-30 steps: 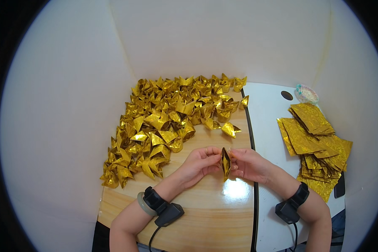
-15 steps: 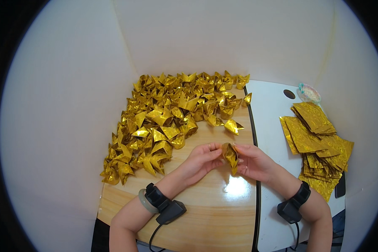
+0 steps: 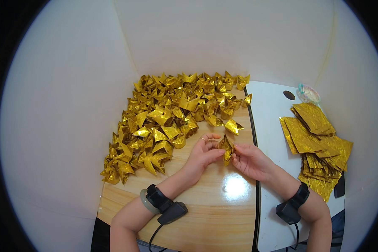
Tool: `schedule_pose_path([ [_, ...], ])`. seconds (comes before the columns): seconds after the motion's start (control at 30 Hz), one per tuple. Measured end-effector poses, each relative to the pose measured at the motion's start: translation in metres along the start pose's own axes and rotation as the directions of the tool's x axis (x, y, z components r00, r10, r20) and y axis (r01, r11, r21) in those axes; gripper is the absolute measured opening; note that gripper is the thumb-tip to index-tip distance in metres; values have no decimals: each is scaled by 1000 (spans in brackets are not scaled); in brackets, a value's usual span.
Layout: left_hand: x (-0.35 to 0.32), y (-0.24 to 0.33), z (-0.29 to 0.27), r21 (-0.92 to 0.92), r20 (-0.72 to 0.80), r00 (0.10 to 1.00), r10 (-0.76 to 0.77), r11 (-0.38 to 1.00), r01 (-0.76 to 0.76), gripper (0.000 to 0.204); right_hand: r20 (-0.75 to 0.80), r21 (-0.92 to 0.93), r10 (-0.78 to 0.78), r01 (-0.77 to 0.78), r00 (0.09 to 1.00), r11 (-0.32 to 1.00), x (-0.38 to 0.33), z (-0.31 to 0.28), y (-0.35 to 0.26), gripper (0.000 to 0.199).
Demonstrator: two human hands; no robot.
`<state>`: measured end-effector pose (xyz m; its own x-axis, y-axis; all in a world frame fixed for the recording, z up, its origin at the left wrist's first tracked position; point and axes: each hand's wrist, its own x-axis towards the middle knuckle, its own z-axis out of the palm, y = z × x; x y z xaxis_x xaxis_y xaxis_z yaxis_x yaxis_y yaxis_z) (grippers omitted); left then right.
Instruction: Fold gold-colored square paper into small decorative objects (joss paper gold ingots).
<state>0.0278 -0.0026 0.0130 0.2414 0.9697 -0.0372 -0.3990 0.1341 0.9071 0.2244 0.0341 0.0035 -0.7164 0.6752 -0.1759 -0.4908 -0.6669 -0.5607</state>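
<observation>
Between my two hands is a folded gold paper ingot (image 3: pixel 226 147), boat-shaped, with its pointed ends up and down in the picture and its hollow middle showing. My left hand (image 3: pixel 204 158) grips its left side, thumb in front and a ringed finger raised behind. On the other side my right hand (image 3: pixel 251 160) pinches the paper between thumb and fingers. Just beyond the hands lies one loose finished ingot (image 3: pixel 234 127). A large heap of such gold ingots (image 3: pixel 164 115) spreads over the far and left part of the wooden tabletop (image 3: pixel 189 218).
Flat gold paper sheets (image 3: pixel 319 143) lie in loose stacks on the white table (image 3: pixel 273 122) at right, partly over a dark phone-like object (image 3: pixel 340 187). Behind them is a pale, colourful round item (image 3: pixel 308 93). White panels enclose the back and sides.
The ingot has moved slightly up and left in my hands and its hollow looks wider. My left fingers have lifted and spread a little; my right fingers have curled in.
</observation>
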Motion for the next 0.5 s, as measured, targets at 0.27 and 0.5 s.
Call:
schedule_pose_path([
  [0.27,1,-5,5,243,-106,991,79,969,-51,34,5,-39,20,-20,1000,999,1,2,5,17],
  [0.5,2,-5,3,204,-55,997,55,978,-43,42,-26,-53,-9,7,1000,999,0,4,8,15],
])
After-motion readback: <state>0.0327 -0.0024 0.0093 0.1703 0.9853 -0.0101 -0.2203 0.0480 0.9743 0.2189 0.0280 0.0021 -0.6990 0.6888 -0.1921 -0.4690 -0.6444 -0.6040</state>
